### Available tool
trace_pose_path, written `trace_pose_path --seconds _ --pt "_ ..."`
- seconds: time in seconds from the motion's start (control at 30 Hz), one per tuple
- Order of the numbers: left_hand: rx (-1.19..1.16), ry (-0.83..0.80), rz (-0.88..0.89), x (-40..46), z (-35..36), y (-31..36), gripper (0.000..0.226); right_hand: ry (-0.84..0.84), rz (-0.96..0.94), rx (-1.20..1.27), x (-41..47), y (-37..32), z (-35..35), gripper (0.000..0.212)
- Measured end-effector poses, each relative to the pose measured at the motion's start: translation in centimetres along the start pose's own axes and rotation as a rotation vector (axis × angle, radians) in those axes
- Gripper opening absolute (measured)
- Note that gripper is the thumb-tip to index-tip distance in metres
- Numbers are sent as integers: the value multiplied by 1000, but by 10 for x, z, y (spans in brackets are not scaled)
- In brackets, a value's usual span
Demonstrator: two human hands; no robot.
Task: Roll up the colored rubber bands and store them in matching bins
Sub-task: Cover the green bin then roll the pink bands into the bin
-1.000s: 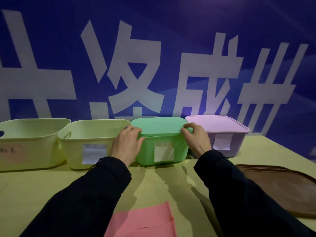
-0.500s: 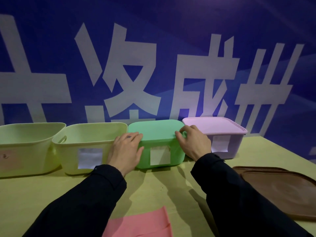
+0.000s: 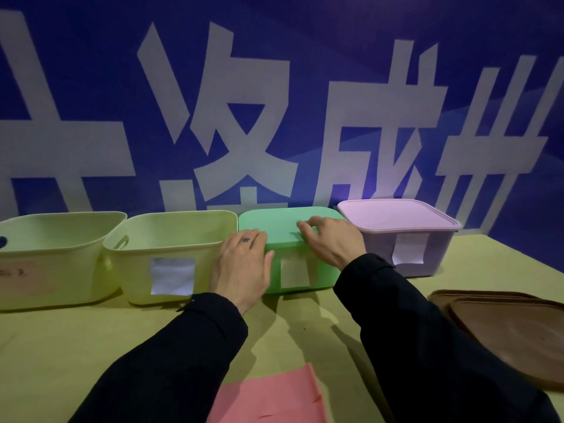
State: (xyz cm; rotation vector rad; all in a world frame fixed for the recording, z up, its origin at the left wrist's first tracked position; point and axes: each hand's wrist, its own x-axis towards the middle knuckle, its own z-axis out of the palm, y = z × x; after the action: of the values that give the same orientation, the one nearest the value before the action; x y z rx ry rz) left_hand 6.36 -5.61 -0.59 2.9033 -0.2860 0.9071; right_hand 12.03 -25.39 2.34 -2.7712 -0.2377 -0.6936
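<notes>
Centre frame: left hand flat, fingers straight against lidded green plastic bin; right hand fingers spread, pressing its green lid.

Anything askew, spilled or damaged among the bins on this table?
Nothing spilled or damaged. One oddity: the purple bin's white label looks curled at its lower edge, as if peeling. The green bin carries its lid, with the left hand against its side and the right hand on top.

Dim bluish light, soft shadows, wide-angle distortion
</notes>
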Motion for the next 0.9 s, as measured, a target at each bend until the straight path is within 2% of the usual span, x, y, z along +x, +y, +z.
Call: trace_pose_path --seconds 0.17,0.27,0.47,0.6,0.8,0.9 --pt "49 -98 0 0 -8 0 60 -10 -6 30 -7 -3 6 47" --pt "39 -169 15 -5 -21 4 63 1 -7 126 -23 -9 -2 37" --pt "-258 -149 -78 -22 -50 16 46 -53 -137 169 -61 -24 -28 35" --pt "-313 -141 -99 -27 -67 22 37 -11 -172 214 -70 -34 -44 28" --pt "-364 -168 -96 -53 -85 24 25 -193 -86 477 -96 -54 -45 21" --pt "-269 -288 -112 -73 -87 7 24 -346 -140 509 -114 -65 -32 18"
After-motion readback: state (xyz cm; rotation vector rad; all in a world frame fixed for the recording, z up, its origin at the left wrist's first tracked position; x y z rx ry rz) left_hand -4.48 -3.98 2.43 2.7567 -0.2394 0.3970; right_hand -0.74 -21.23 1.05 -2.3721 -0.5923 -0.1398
